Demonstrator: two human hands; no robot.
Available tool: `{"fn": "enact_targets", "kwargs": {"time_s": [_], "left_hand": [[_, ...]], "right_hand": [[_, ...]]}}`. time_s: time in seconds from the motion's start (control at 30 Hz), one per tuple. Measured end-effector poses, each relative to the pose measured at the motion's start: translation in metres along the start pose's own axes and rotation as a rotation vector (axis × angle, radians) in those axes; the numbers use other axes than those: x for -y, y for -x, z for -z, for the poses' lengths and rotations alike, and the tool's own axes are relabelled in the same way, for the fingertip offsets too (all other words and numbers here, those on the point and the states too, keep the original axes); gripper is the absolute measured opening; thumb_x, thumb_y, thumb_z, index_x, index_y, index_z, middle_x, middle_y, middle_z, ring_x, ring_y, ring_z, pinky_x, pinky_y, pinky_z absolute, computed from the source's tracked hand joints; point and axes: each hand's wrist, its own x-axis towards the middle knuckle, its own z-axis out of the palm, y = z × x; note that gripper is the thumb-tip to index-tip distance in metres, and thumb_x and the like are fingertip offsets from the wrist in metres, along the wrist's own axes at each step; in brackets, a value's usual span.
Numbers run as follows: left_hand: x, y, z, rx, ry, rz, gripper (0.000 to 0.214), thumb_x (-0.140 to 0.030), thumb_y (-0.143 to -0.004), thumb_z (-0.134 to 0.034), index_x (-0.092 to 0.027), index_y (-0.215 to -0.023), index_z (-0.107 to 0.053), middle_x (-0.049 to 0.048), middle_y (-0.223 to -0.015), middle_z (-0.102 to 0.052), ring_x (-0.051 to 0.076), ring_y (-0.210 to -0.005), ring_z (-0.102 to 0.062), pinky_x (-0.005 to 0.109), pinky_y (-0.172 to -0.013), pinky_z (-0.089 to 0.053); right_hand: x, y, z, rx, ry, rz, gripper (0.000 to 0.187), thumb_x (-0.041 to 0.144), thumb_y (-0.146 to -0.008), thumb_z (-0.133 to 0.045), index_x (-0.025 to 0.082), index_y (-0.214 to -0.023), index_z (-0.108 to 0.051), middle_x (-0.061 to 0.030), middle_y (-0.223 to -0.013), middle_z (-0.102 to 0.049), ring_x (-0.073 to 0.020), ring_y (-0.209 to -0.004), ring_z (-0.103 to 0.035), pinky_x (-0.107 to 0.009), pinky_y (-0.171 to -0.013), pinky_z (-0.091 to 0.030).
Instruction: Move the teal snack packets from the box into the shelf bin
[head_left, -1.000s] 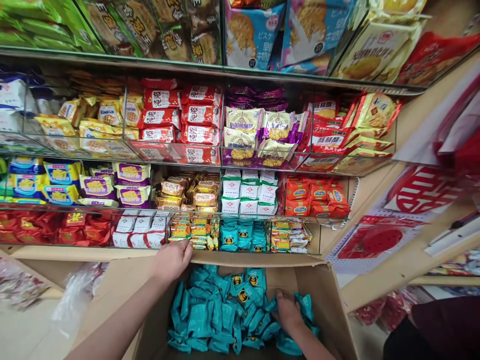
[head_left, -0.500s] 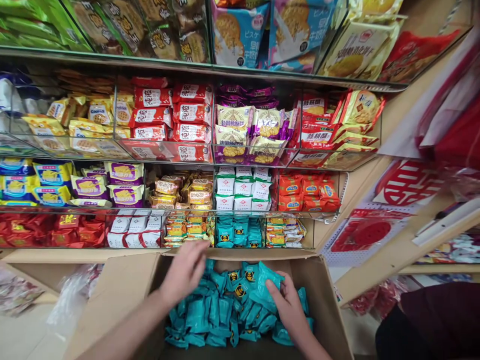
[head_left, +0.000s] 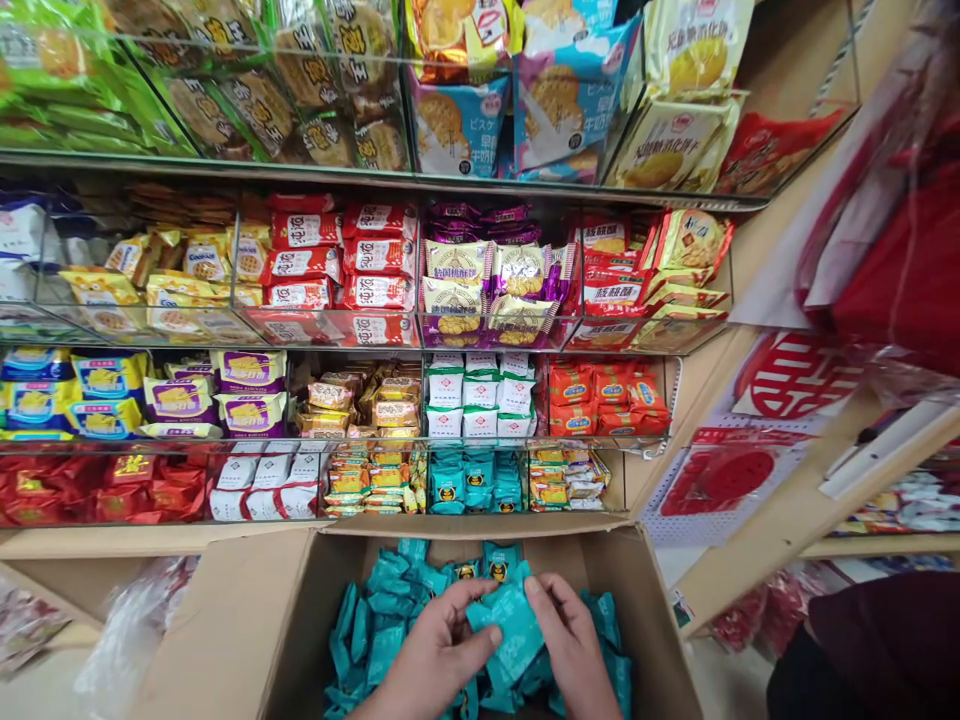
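Over an open cardboard box (head_left: 664, 640), both my hands grip teal snack packets (head_left: 510, 625), held together at the middle of the box. My left hand (head_left: 439, 640) pinches their left side between thumb and fingers. On the other side, my right hand (head_left: 566, 630) has its thumb and fingers closed on the upper right edge. How many packets I hold is hard to tell, as they overlap. Beneath my hands lie many loose teal packets (head_left: 386, 645), some with a black and yellow emblem. Matching teal packets (head_left: 478, 482) stand in a bottom shelf compartment just behind the box.
Shelves with clear dividers hold red packets (head_left: 304, 265), white packets (head_left: 480, 395) and blue biscuit bags (head_left: 457, 125). A box flap (head_left: 217, 620) spreads to the left. Red decorations (head_left: 720, 470) hang at right, above a dark-clothed person's part (head_left: 877, 650).
My left hand has come down and right from above the box's left side to grip the packets. My right hand has stayed near its place. The view has tilted slightly upward.
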Motion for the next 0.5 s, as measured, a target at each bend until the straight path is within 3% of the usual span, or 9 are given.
{"fn": "enact_targets", "kwargs": {"time_s": [0.07, 0.2, 0.3, 0.5], "left_hand": [[0.004, -0.002, -0.004, -0.136, 0.016, 0.015, 0.037, -0.042, -0.067, -0.059, -0.019, -0.095, -0.054, -0.004, -0.059, -0.044, 0.01, -0.055, -0.041, 0.02, -0.052, -0.036], [0.012, -0.006, -0.012, -0.361, 0.016, 0.011, 0.032, -0.05, -0.072, -0.049, -0.018, -0.07, -0.051, -0.0024, -0.066, -0.047, 0.011, -0.064, -0.044, 0.021, -0.061, -0.039], [0.014, -0.008, -0.012, -0.408, -0.079, -0.063, 0.033, -0.05, -0.072, -0.049, -0.018, -0.063, -0.047, -0.0031, -0.062, -0.044, 0.012, -0.062, -0.042, 0.02, -0.06, -0.038], [0.009, -0.011, -0.009, -0.475, -0.173, -0.079, 0.033, -0.052, -0.071, -0.047, -0.019, -0.064, -0.049, -0.0012, -0.062, -0.048, 0.014, -0.061, -0.045, 0.021, -0.059, -0.039]], "right_hand": [[-0.001, 0.002, -0.004, -0.065, 0.04, 0.016, 0.031, 0.046, -0.076, -0.047, 0.018, -0.062, -0.045, 0.0046, -0.054, -0.037, -0.0098, -0.051, -0.035, -0.019, -0.046, -0.032], [-0.005, 0.007, -0.016, -0.129, 0.194, 0.049, 0.033, 0.047, -0.078, -0.041, 0.02, -0.059, -0.039, 0.0053, -0.054, -0.033, -0.0105, -0.051, -0.035, -0.02, -0.048, -0.031], [-0.009, 0.006, -0.021, -0.14, 0.29, 0.059, 0.033, 0.046, -0.081, -0.037, 0.021, -0.059, -0.037, 0.0053, -0.054, -0.034, -0.0112, -0.052, -0.037, -0.02, -0.049, -0.031], [-0.008, -0.002, -0.023, -0.153, 0.364, 0.102, 0.034, 0.047, -0.083, -0.031, 0.022, -0.062, -0.04, 0.0043, -0.053, -0.041, -0.0127, -0.051, -0.042, -0.022, -0.05, -0.033]]}}
